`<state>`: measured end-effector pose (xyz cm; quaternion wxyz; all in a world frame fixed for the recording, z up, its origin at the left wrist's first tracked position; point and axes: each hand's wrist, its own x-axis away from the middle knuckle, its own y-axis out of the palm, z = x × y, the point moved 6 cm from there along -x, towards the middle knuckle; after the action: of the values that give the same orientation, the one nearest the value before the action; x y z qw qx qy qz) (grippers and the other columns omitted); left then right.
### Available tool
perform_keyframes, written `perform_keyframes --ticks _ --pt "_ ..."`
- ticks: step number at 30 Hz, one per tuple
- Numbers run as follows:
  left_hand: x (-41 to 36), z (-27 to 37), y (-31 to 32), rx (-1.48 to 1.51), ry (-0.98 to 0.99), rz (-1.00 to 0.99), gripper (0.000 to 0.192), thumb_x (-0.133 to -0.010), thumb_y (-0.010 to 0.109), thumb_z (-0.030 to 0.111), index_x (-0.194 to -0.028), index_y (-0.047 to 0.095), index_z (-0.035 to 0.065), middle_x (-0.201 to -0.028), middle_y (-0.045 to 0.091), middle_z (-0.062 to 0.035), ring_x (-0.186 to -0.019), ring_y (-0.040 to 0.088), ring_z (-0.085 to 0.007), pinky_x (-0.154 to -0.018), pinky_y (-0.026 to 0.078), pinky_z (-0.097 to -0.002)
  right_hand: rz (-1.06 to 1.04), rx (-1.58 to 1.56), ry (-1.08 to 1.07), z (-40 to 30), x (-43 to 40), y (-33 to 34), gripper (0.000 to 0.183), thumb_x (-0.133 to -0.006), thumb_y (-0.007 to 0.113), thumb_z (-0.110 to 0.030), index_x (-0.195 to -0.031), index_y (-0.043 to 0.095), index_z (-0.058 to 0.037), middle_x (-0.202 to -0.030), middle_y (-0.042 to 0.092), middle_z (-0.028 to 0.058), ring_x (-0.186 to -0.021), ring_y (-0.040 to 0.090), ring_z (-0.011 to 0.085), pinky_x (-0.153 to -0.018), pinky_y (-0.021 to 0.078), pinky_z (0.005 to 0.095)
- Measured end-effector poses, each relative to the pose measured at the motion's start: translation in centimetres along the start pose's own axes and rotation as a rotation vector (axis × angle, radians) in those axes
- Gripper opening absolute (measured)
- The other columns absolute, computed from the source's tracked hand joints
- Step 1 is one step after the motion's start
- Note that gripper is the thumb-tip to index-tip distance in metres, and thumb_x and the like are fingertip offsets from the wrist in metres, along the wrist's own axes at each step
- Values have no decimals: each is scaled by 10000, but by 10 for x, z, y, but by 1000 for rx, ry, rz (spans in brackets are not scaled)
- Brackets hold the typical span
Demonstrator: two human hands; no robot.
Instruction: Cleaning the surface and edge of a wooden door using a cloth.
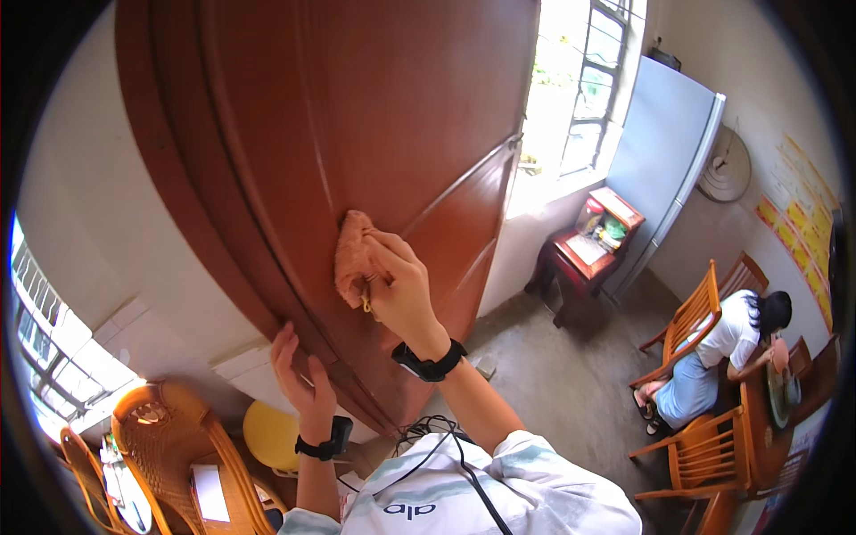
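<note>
My right hand (401, 284) grips a pinkish-brown cloth (354, 257) and presses it against the panel of a reddish-brown wooden door (414, 114). A small yellow loop hangs from the cloth below my fingers. Lower and to the left, my left hand (304, 381) is raised with its fingers apart beside the door frame (257, 287), holding nothing. Whether its fingertips touch the frame I cannot tell. Both wrists wear black bands with a device. Dark cables run over the front of my shirt.
Rattan chairs (167, 448) and a yellow round stool (271, 435) stand at lower left. A barred window (592, 87), a small red cabinet (588, 251) and a refrigerator (662, 154) are beyond the door. At right, a person (725, 341) sits at a wooden table among wooden chairs (709, 448).
</note>
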<state>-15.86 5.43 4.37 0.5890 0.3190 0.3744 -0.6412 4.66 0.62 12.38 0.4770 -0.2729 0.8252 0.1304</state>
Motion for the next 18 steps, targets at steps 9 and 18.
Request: perform_keyframes --ticks 9,18 --pt "-22 8 51 61 195 51 438 -941 509 95 -1358 387 35 -1488 336 -274 -1377 329 -452 -1130 278 -542 -246 146 25 -17 4 -13 453 -736 751 -187 -1128 622 1 -1191 607 146 -957 564 350 -852 483 398" --pt "3 -21 52 66 342 148 403 -948 415 183 -1312 417 12 -1464 364 -302 -1373 348 -468 -1122 296 -583 -99 52 255 -13 26 4 429 -795 688 -63 -1200 581 27 -1250 565 166 -1114 573 384 -921 497 397"
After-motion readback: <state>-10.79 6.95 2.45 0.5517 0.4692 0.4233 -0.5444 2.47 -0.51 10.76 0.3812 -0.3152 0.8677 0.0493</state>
